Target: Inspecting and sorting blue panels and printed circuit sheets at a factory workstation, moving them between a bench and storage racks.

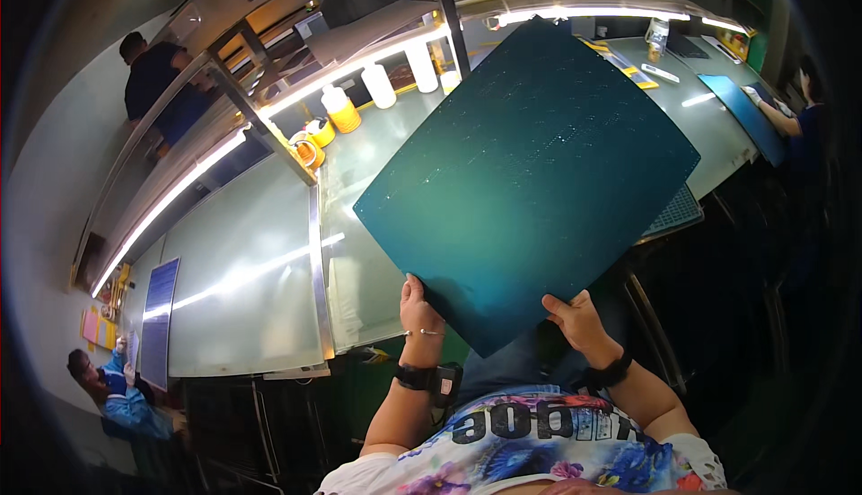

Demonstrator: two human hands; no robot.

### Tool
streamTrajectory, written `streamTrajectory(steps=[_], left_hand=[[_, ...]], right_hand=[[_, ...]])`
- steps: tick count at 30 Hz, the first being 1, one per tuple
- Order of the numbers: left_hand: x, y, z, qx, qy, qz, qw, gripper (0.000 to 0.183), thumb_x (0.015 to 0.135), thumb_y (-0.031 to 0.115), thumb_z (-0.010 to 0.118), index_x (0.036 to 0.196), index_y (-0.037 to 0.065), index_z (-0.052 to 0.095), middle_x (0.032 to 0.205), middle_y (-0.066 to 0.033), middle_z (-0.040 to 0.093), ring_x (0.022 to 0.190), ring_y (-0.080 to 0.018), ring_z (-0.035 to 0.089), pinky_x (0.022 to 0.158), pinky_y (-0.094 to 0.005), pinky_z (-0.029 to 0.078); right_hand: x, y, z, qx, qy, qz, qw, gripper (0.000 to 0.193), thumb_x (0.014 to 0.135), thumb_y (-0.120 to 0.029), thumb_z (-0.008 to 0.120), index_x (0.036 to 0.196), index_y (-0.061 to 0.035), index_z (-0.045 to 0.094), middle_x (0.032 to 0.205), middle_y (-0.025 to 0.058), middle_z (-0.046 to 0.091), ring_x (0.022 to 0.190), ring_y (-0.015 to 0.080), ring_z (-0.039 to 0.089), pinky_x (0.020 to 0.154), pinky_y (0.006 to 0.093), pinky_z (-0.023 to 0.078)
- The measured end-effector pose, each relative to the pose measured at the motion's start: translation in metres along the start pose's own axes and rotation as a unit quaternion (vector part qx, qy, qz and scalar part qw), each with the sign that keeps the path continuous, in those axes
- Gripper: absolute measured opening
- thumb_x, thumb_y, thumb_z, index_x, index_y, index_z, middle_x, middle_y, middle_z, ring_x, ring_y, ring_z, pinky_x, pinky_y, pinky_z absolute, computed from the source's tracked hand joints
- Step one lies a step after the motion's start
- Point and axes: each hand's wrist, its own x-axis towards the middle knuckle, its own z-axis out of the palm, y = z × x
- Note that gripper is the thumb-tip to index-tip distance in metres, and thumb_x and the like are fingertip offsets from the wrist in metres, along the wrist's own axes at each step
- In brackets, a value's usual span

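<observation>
I have the left hand [422, 313] closed on the lower left edge of a large dark green panel [530, 181], its fingers partly hidden, and the right hand [579, 320] clasping the lower right edge, thumb on top. Left to right, I see a blue sheet [160, 324] on the bench [247, 293], white-and-yellow bottles [341, 110], my panel held up over the bench's near edge, then a co-worker [806, 110].

Glossy pale tabletop [251, 333], yellow-and-white bottle [341, 111] at eleven o'clock, dark blue panel [160, 329] at eight, slim white object [660, 73] at two
</observation>
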Motion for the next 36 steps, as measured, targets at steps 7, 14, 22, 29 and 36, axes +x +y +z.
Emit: streamTrajectory(steps=[7,14,22,29,36], left_hand=[[0.066,0.109,-0.067,0.179,0.001,-0.002,0.984,0.032,0.096,0.024,0.04,0.112,0.0,0.054,0.103,-0.0115,0.061,0.092,-0.0234,0.059,0.083,-0.0358,0.049],[0.148,0.181,-0.174,0.541,0.194,-0.015,0.818,0.038,0.094,0.033,0.046,0.104,-0.001,0.059,0.092,-0.0098,0.062,0.081,-0.0192,0.058,0.072,-0.0331,0.047],[0.139,0.162,-0.2,0.495,0.2,0.009,0.846,0.032,0.087,0.03,0.056,0.1,0.002,0.063,0.089,-0.008,0.06,0.082,-0.0192,0.052,0.071,-0.0379,0.044],[0.076,0.144,-0.138,0.433,0.242,0.044,0.867,0.028,0.093,0.03,0.05,0.094,0.005,0.062,0.068,0.0023,0.052,0.057,-0.0091,0.042,0.047,-0.0288,0.034],[0.072,0.141,-0.137,0.416,0.228,0.043,0.879,0.026,0.092,0.029,0.051,0.09,0.005,0.062,0.065,0.004,0.049,0.054,-0.0076,0.039,0.048,-0.0267,0.034]], right_hand=[[0.002,-0.047,-0.029,-0.289,-0.182,0.027,0.94,0.02,0.088,-0.016,0.054,0.094,0.0024,0.061,0.088,0.0109,0.067,0.074,0.0222,0.064,0.07,0.033,0.051],[0.067,-0.065,-0.098,-0.649,0.069,-0.252,0.714,0.043,0.078,-0.028,0.065,0.111,-0.0031,0.054,0.119,0.0173,0.053,0.11,0.0375,0.048,0.093,0.0429,0.038],[0.024,-0.055,-0.083,-0.715,0.042,-0.244,0.654,0.06,0.07,-0.032,0.072,0.115,0.0,0.048,0.136,0.0181,0.039,0.13,0.0409,0.028,0.106,0.0527,0.02],[0.018,-0.058,-0.096,-0.721,0.032,-0.186,0.667,0.046,0.073,-0.009,0.06,0.115,0.0022,0.046,0.137,0.0185,0.039,0.131,0.0399,0.026,0.108,0.0504,0.018],[0.024,-0.057,-0.099,-0.73,0.027,-0.181,0.659,0.046,0.074,-0.011,0.059,0.117,0.0021,0.046,0.137,0.0187,0.039,0.131,0.039,0.027,0.108,0.0515,0.018]])
